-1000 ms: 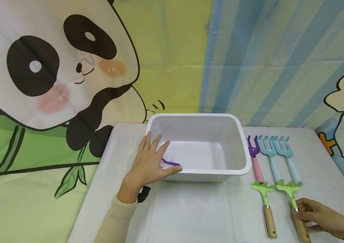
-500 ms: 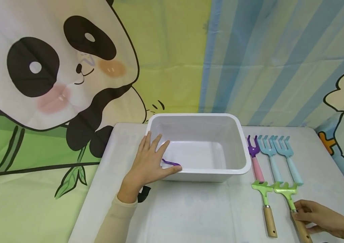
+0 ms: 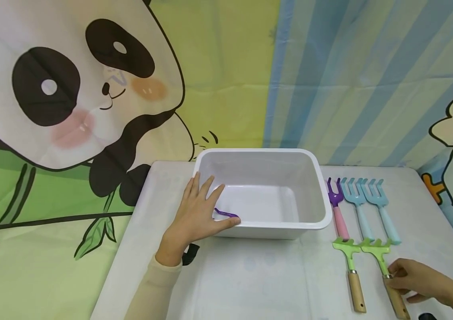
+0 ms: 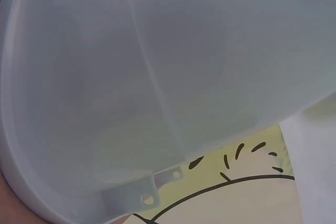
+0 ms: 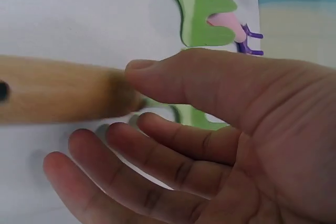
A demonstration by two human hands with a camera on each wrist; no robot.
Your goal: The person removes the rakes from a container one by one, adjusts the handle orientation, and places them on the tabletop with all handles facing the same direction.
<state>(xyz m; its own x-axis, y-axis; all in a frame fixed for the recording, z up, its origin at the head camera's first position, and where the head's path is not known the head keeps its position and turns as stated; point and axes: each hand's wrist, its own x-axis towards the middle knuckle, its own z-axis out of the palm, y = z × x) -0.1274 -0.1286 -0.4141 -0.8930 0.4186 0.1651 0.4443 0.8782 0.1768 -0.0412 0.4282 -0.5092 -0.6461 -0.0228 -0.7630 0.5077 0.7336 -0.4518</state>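
Observation:
My left hand (image 3: 198,213) rests on the front left corner of a white plastic bin (image 3: 264,226), fingers spread and straight, thumb along the front rim. Inside the bin, a thin purple piece (image 3: 226,214) shows beside the thumb; the rest is hidden. The left wrist view shows the bin's outer wall (image 4: 210,51) close up. At lower right, my right hand (image 3: 422,282) is at the wooden handle of a green hand rake (image 3: 393,293) lying on the table. In the right wrist view its thumb touches the handle's (image 5: 63,90) upper end; the other fingers are loosely extended, apart from it.
A second green hand rake (image 3: 356,291) lies just left, its tines near the first one's. Behind them lie a purple fork with pink handle (image 3: 340,220) and two light blue rakes (image 3: 364,222) (image 3: 388,222). The white table (image 3: 258,275) meets a printed cloth (image 3: 226,89).
The green rake's head has swung left towards the other green rake and now lies beside it. My right hand's fingers have loosened around the handle. The left hand keeps its place.

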